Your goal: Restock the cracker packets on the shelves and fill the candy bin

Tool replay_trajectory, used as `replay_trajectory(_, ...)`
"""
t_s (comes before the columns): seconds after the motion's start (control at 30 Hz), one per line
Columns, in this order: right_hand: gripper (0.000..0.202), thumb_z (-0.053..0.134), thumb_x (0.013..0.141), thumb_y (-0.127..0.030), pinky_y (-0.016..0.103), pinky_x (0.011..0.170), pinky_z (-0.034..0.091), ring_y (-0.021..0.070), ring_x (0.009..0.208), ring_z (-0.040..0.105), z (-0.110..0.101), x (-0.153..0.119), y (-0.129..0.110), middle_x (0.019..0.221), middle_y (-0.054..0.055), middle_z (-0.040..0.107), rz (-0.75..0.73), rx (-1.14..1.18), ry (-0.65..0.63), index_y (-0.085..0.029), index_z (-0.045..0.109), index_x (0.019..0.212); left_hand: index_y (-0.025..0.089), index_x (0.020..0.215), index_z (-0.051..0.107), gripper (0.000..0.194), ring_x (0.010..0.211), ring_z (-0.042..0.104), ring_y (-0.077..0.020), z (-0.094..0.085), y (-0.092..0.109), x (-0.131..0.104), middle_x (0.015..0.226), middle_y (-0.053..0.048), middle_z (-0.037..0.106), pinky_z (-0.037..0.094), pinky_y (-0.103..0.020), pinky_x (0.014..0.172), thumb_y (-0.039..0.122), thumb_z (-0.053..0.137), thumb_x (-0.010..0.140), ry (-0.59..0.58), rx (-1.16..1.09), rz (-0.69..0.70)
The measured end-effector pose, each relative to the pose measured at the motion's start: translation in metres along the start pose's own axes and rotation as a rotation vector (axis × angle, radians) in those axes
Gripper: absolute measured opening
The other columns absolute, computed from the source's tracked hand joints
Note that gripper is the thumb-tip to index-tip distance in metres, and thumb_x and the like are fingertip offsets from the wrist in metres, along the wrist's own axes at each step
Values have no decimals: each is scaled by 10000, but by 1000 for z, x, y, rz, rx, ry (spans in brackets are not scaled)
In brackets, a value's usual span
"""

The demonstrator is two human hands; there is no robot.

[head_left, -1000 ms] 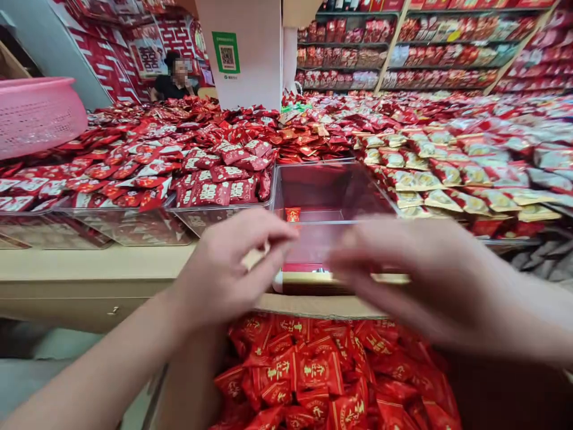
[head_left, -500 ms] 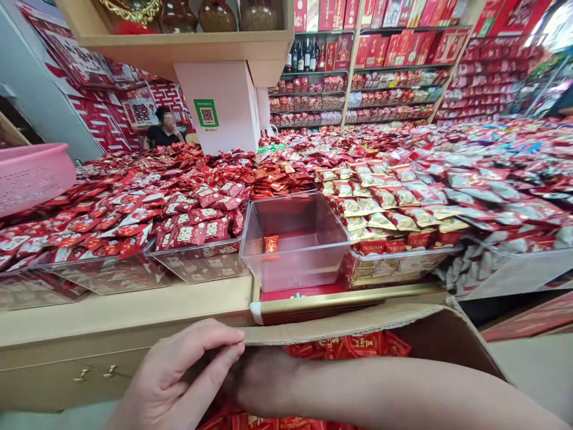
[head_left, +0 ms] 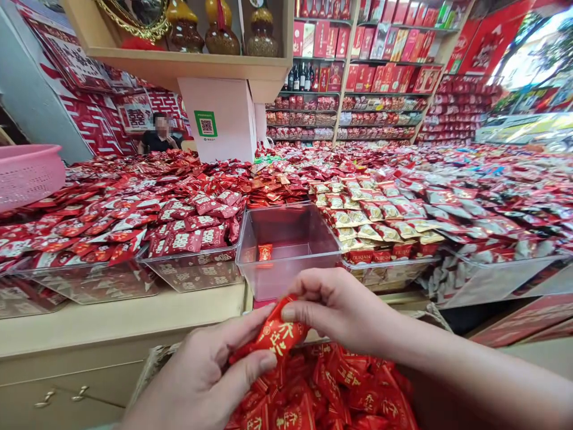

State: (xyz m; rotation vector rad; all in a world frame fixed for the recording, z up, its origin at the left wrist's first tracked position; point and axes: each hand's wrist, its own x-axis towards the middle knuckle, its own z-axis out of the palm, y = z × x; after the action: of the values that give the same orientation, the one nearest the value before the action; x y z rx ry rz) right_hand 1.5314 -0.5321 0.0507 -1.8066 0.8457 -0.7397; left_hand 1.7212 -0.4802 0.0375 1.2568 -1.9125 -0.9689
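Note:
A shiny red candy packet (head_left: 275, 335) with gold characters is pinched between my two hands, above an open cardboard box (head_left: 151, 365). My left hand (head_left: 197, 373) has its thumb and fingers closed around the lower left end; whether more packets lie under it I cannot tell. At the upper right end, the thumb and bent fingers of my right hand (head_left: 333, 306) grip the same packet. Many loose red packets (head_left: 344, 388) of the same look fill the box below. Behind my hands stands a clear plastic bin (head_left: 308, 254), with one small red packet (head_left: 265, 253) inside.
Clear bins of maroon packets (head_left: 192, 233) and gold-and-red durian packets (head_left: 380, 215) flank the plastic bin. A pink basket (head_left: 29, 176) stands at the left. Overhead juts a wooden display shelf (head_left: 188, 63). A person (head_left: 159, 136) sits at the back.
My right hand has come up out of the box and now grips a red packet. My left hand has left the box edge and closed on that packet. The view has tilted up slightly.

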Motion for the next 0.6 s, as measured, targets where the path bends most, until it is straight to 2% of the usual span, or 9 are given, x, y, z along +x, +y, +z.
replay_trajectory(0.07,184,622,742,-328,174,461,394,68,499,496,-2,4,3,603,-28,568,58,209,6,-155,561,744,332,1150,586,376,940,652,-191,5,6,10,1098,16,673,526,-318,844,287,574,777,19,-241,-44)
replay_trajectory(0.13,293,693,666,-378,177,482,412,60,519,492,-2,6,5,640,-29,565,83,354,-14,-147,550,774,294,1119,611,366,894,666,-190,10,7,17,1058,-3,691,535,-329,833,271,606,754,55,-390,-55)
replay_trajectory(0.2,330,730,625,-370,182,527,432,59,555,501,-4,10,4,658,-26,566,73,391,-38,-134,551,770,268,1101,617,363,817,680,-178,9,7,23,1001,-16,710,555,-319,791,284,629,738,87,-438,-40)
replay_trajectory(0.27,257,703,669,-317,180,550,443,56,567,503,-12,18,-3,649,-28,558,25,341,-10,-124,553,750,252,1121,590,404,735,683,-162,2,5,29,949,-24,721,574,-296,722,329,641,728,145,-413,-15)
replay_trajectory(0.37,65,571,786,-186,169,568,464,55,597,522,-35,47,-12,691,-23,561,-44,142,131,-125,546,782,227,1147,549,450,762,677,-161,-19,-2,35,939,-37,716,565,-270,720,408,613,740,295,-203,23)
replay_trajectory(0.4,36,522,813,-150,165,571,467,56,611,529,-44,60,-12,710,-17,565,-46,35,188,-127,544,797,222,1122,563,424,798,674,-167,-26,-7,36,947,-40,713,558,-261,730,421,597,750,313,-95,23)
replay_trajectory(0.47,78,469,844,-133,166,560,477,65,627,546,-59,90,-7,755,1,586,29,-238,248,-132,547,853,217,1039,609,332,830,671,-176,-35,-18,34,933,-39,715,551,-246,724,420,549,783,263,108,11)
replay_trajectory(0.53,130,439,871,-146,171,538,482,69,608,556,-67,119,4,768,8,605,212,-516,173,-145,546,945,230,982,638,271,816,678,-177,-35,-31,28,900,-26,723,554,-237,698,392,508,809,162,288,30)
replay_trajectory(0.6,144,442,881,-158,190,538,488,79,589,566,-66,142,19,735,11,614,380,-700,43,-138,560,962,269,955,651,226,785,685,-163,-30,-40,20,877,6,730,553,-215,680,347,488,818,94,477,130)
